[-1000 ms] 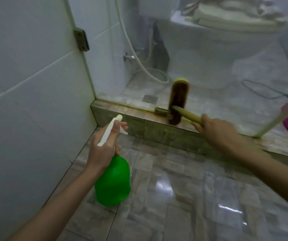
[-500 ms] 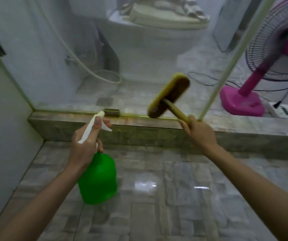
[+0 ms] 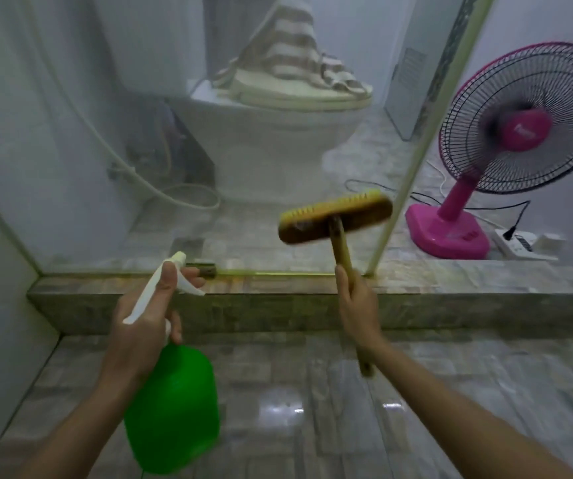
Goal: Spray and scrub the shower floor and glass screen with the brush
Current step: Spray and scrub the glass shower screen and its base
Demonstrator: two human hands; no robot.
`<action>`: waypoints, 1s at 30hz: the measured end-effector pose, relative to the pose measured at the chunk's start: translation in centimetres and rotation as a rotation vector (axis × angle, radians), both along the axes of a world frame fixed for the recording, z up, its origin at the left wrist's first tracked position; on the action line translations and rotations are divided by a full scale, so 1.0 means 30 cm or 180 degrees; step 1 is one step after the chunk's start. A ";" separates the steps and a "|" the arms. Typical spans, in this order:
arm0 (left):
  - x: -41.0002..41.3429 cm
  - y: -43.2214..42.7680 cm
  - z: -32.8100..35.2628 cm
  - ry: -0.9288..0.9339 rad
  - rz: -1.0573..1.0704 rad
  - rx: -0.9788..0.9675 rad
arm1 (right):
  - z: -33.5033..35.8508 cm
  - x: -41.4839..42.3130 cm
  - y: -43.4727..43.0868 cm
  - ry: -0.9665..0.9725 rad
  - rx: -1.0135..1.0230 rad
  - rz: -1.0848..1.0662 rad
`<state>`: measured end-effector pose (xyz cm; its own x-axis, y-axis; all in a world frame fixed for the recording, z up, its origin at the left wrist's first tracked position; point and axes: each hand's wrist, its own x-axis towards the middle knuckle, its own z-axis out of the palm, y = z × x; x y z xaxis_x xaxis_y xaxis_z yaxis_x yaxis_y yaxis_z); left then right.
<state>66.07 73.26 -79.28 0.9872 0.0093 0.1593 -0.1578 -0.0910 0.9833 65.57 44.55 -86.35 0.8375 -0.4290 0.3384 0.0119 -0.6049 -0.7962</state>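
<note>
gripping the brush (image 3: 335, 216) by its handle, the right hand (image 3: 357, 305) holds its head level against the glass screen (image 3: 160, 140) above the stone curb (image 3: 451, 305), while the left hand (image 3: 143, 326) is wrapped round the green spray bottle (image 3: 174, 413) neck, over the shower floor (image 3: 312, 392).

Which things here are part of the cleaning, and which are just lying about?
For the job: green plastic spray bottle, left hand; yellow wooden-handled scrub brush, right hand; glass shower screen.
Lying about: pink standing fan, white toilet, striped towel, white power strip.
</note>
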 end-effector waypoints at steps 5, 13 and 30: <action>0.030 -0.032 0.087 0.0008 -0.0122 -0.0245 | 0.336 0.171 0.004 -0.0884 0.0055 0.0152; 0.052 -0.054 0.330 -0.0242 -0.0209 -0.0184 | 0.165 0.015 -0.027 -0.0201 0.0245 0.0085; 0.128 -0.094 0.900 0.0015 -0.0023 -0.0392 | 0.832 0.238 0.170 -0.0841 0.0683 0.0452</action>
<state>69.91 70.45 -52.28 0.9880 0.0213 0.1527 -0.1534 0.0317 0.9877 72.71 49.64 -61.39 0.7895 -0.3994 0.4660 0.3059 -0.4021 -0.8630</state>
